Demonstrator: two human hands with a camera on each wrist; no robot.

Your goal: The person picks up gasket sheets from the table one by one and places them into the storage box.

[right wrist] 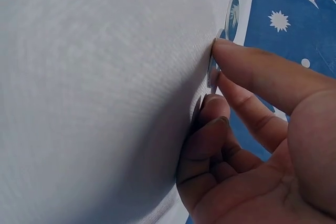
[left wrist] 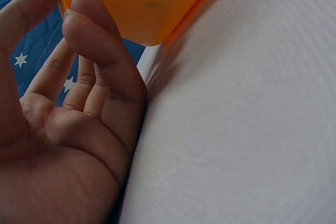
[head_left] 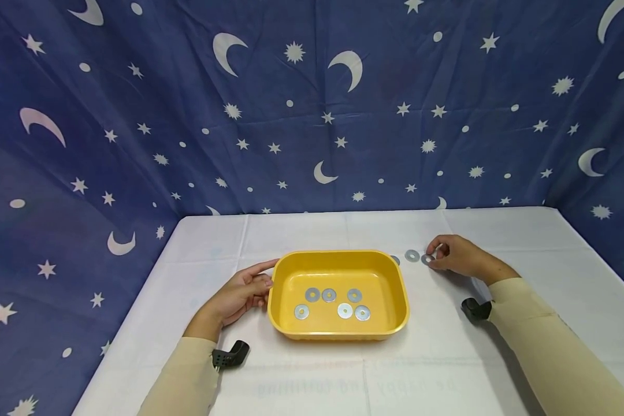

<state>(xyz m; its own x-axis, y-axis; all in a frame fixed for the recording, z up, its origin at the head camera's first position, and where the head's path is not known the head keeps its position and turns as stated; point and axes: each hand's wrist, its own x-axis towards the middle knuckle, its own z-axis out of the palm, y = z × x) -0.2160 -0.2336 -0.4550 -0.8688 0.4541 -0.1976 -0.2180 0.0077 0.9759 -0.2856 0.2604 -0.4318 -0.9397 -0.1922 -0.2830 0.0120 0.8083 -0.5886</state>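
Note:
A yellow tray (head_left: 338, 335) stands on the white cloth, with several flat metal washers (head_left: 345, 311) lying apart on its floor. My left hand (head_left: 239, 303) is at the tray's left end, touching the outer wall with its fingertips; the left wrist view shows the hand (left wrist: 73, 129) beside the tray wall (left wrist: 142, 3). Beyond the tray's right side, my right hand (head_left: 460, 257) pinches a washer (head_left: 428, 259) by its edge at the cloth. In the right wrist view the thumb partly covers that washer (right wrist: 212, 72), and the other fingers curl close to the cloth.
A loose washer (head_left: 412, 255) lies just left of my right hand. Another washer (head_left: 396, 260) is partly hidden behind the tray's rim. The white-covered table (head_left: 312, 231) ends at a blue curtain (head_left: 291, 127) with moons and stars.

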